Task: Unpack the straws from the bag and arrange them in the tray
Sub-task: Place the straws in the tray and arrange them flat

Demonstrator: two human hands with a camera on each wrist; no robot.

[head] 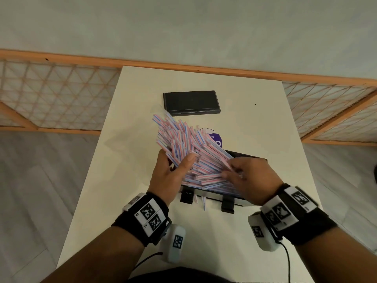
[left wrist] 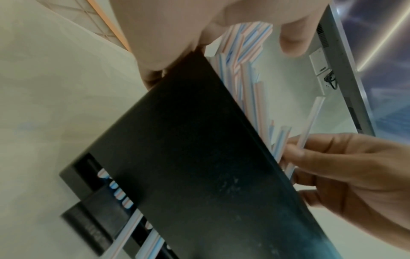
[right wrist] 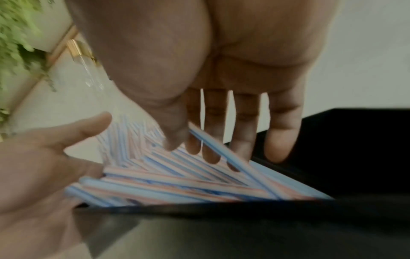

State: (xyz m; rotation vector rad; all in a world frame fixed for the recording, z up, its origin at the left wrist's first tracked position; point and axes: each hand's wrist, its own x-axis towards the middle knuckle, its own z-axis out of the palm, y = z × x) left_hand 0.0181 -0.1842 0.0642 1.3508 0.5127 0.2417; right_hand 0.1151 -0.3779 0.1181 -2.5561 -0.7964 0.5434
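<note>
A thick fan of red, white and blue striped straws [head: 187, 148] lies skewed across the black tray [head: 251, 157], its far ends sticking out past the tray's left end. My left hand [head: 176, 159] grips the fan's left side, thumb on top and fingers beneath. My right hand [head: 230, 170] rests on the right side and pinches a straw [left wrist: 310, 121] between thumb and fingers. From the left wrist, the tray's dark wall [left wrist: 188, 157] hides most of the straws [left wrist: 241, 57]. The right wrist view shows my fingers [right wrist: 213, 140] reaching down onto the pile [right wrist: 177, 184].
A black lid [head: 191, 103] lies farther back on the white table [head: 255, 129]. The bag's purple round label [head: 215, 137] shows behind the straws. Two loose straws [head: 204, 203] poke out at the tray's near side, between its two black clips [head: 186, 198].
</note>
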